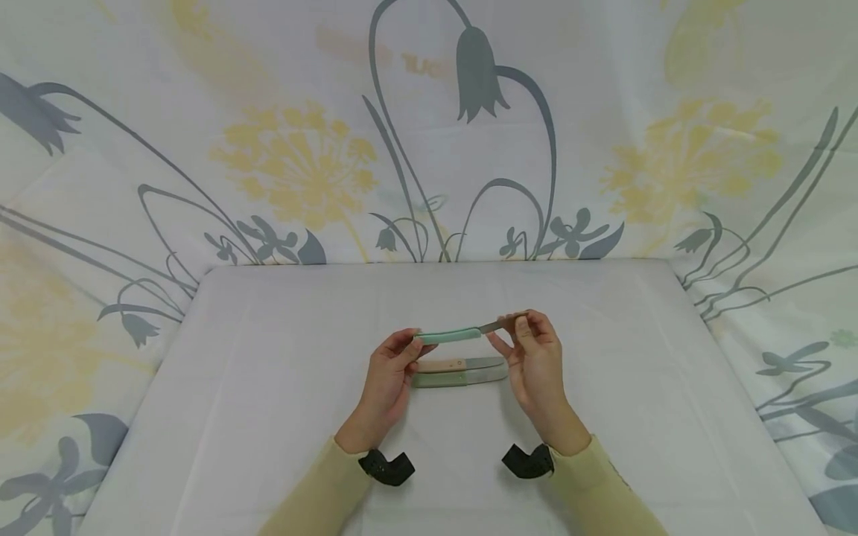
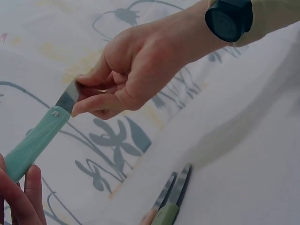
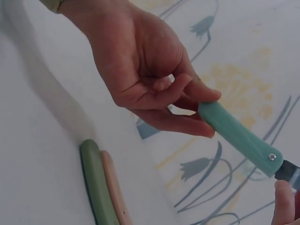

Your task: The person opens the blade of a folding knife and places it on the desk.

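A folding-type knife with a mint-green handle [image 1: 447, 336] is held up over the table between both hands. My left hand [image 1: 390, 372] pinches the far end of its handle between thumb and fingers. At the other side my right hand [image 1: 538, 368] pinches the metal blade [image 2: 69, 97], covering its tip. A rivet shows where blade meets handle. Below them, two more knives lie side by side on the table, one with a peach handle [image 1: 441, 365] and one with an olive-green handle [image 1: 439, 380]. Their blades point right.
A white cloth covers the table [image 1: 268, 402]. Behind and beside it hangs a curtain [image 1: 429, 149] with grey and yellow flowers. Each wrist wears a black camera mount, the left one [image 1: 387, 467] and the right one [image 1: 529, 461].
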The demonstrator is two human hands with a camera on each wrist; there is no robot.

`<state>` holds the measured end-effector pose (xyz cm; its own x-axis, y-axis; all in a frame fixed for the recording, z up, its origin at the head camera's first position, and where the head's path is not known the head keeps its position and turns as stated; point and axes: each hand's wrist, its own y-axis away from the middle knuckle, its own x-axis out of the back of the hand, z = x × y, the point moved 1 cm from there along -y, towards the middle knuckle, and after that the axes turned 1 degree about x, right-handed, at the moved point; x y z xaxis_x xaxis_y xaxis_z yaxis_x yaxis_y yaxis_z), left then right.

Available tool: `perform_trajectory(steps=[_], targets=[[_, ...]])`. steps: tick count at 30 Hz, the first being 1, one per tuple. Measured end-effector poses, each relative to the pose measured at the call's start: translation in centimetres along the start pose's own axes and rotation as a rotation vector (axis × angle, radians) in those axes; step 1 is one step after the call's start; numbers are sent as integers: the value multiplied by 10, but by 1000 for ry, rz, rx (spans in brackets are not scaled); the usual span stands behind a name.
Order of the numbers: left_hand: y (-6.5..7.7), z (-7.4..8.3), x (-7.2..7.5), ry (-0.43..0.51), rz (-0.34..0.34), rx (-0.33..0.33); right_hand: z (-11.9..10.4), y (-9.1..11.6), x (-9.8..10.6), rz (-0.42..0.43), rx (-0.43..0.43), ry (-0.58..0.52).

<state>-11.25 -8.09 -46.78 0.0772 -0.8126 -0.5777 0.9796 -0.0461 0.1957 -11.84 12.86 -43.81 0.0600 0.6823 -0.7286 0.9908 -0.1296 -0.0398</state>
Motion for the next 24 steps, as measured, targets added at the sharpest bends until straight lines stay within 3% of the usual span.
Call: perform_trajectory(steps=[4,8,17,24], targets=[[0,0,-1,71,-8,31,1,1,0,-6,-32,-82],[-1,-2,-1,95,-4,49,4,1,0,26,-46,-86],[-8,-4,11,-131,-16,59,6,-1,7,113,10,121],[-14,2,23,-274,-4,44,4,-6,19,117,-43,336]])
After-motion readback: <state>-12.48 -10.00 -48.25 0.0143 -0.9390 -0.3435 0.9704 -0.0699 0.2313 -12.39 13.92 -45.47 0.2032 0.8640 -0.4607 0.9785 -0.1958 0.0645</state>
